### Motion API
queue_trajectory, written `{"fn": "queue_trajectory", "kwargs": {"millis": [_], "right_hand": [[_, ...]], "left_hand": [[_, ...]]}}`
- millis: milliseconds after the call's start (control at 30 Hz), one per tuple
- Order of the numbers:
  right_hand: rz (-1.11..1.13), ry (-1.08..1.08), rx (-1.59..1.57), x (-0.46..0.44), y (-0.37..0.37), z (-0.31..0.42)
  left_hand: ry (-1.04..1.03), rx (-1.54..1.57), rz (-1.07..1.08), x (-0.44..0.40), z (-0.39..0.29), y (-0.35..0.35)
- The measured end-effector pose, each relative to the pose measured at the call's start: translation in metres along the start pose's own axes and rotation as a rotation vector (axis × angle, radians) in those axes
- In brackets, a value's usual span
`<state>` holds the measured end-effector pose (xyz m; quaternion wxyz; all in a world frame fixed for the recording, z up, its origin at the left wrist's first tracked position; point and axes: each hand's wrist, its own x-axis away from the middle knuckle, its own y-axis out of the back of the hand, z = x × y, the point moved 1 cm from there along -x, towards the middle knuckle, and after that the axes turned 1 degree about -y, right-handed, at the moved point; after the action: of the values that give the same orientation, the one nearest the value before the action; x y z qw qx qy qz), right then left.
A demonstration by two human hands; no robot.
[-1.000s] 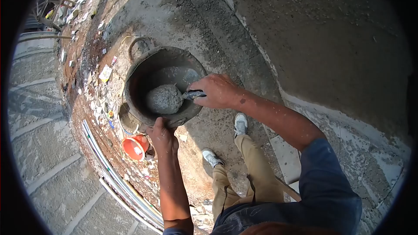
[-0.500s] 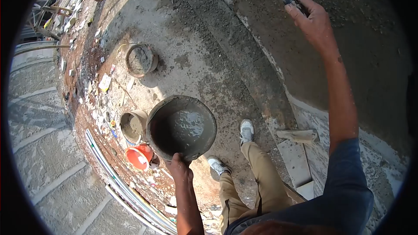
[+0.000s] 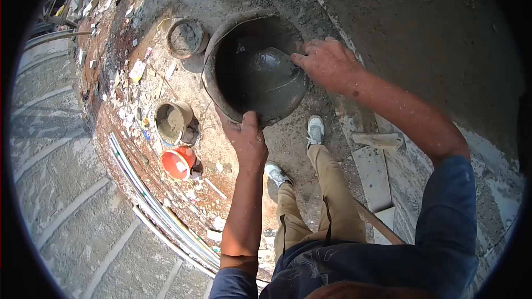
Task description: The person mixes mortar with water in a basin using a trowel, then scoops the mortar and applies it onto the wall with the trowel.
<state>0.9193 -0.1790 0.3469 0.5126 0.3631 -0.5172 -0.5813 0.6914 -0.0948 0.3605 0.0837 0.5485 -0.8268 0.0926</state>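
Note:
My left hand (image 3: pixel 244 139) is closed on the near rim of a round dark basin (image 3: pixel 209 72), thumb over the edge. Grey wet mortar (image 3: pixel 246 97) lies inside it. My right hand (image 3: pixel 330 65) reaches over the basin's right side, fingers wrapped round a trowel whose handle they mostly cover. The trowel's blade (image 3: pixel 270 62) is down in the basin, smeared with mortar, so its outline is only partly clear.
Two mortar-filled buckets, one farther off (image 3: pixel 203 39) and one nearer (image 3: pixel 185 112), stand left of the basin beside an orange bucket (image 3: pixel 187 156). Pipes (image 3: pixel 145 202) and rubble line the left. A grey plastered surface (image 3: pixel 432 39) spans the upper right; a wooden float-like piece (image 3: pixel 378 140) lies below it.
My right hand has brought the trowel from the plastered surface down and left into the basin. My left hand has lifted or pushed the basin up and to the right in view.

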Motion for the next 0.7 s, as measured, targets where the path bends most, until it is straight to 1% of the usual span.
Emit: {"fn": "queue_trajectory", "kwargs": {"millis": [67, 167, 200, 233, 300, 367, 433, 500, 567, 633, 700], "right_hand": [[0.099, -0.03, -0.15, -0.009, 0.007, -0.001], [0.076, -0.008, -0.28, -0.008, -0.004, 0.014], [0.074, -0.018, -0.33, -0.007, -0.008, 0.024], [0.069, -0.033, -0.379, -0.005, -0.013, 0.037], [0.034, -0.034, -0.505, -0.002, -0.029, 0.062], [0.093, -0.061, -0.604, -0.002, -0.036, 0.084], [0.201, -0.068, -0.743, -0.007, -0.041, 0.092], [0.24, -0.048, -0.897, -0.011, -0.062, 0.088], [0.254, -0.007, -1.063, -0.019, -0.1, 0.074], [0.239, 0.058, -1.233, -0.022, -0.152, 0.039], [0.43, -0.096, -1.47, -0.02, -0.192, -0.02]], "left_hand": [[-0.032, -0.006, 0.018, -0.005, -0.006, -0.003], [-0.002, -0.016, -0.034, -0.01, 0.001, 0.007], [0.084, 0.092, -0.055, -0.007, 0.001, 0.013], [0.157, 0.033, -0.056, -0.008, 0.002, 0.023], [0.255, 0.059, -0.172, -0.004, 0.0, 0.035], [0.22, 0.104, -0.185, -0.002, 0.005, 0.057], [0.352, 0.09, -0.289, -0.008, 0.035, 0.108], [0.358, 0.053, -0.373, -0.004, 0.028, 0.106], [0.416, 0.053, -0.393, -0.001, 0.048, 0.135], [0.451, 0.02, -0.424, 0.0, 0.076, 0.159], [0.469, -0.045, -0.471, 0.001, 0.1, 0.172]]}}
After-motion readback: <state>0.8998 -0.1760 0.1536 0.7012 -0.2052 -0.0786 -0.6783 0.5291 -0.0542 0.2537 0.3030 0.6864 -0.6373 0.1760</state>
